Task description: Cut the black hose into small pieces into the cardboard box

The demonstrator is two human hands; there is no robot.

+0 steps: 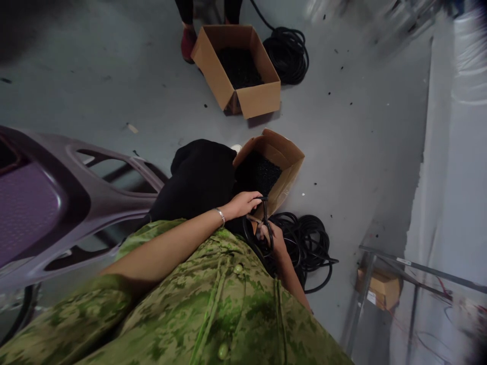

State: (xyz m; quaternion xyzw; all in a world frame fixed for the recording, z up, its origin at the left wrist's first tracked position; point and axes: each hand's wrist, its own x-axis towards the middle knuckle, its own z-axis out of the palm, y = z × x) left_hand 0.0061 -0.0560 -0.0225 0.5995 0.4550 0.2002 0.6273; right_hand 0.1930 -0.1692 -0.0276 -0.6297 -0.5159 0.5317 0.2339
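My left hand (243, 204), with a bracelet at the wrist, pinches a thin black hose (265, 212) close to my lap. Lower and to the right, my right hand (273, 236) is closed around the same hose, which bends in a loop between the two. Whether the right fingers also hold a small tool cannot be seen. Just beyond my hands stands an open cardboard box (292, 165) with many small black pieces (261, 172) in it. Beside my right forearm, a tangled coil of black hose (314, 238) lies on the floor.
Ahead, another open cardboard box (262, 99) holds black pieces, near a person's shoe (187, 44) and a second hose coil (291, 56). A purple chair (110, 213) is on the left. At right are a metal frame (418, 271) and a small carton (384, 290).
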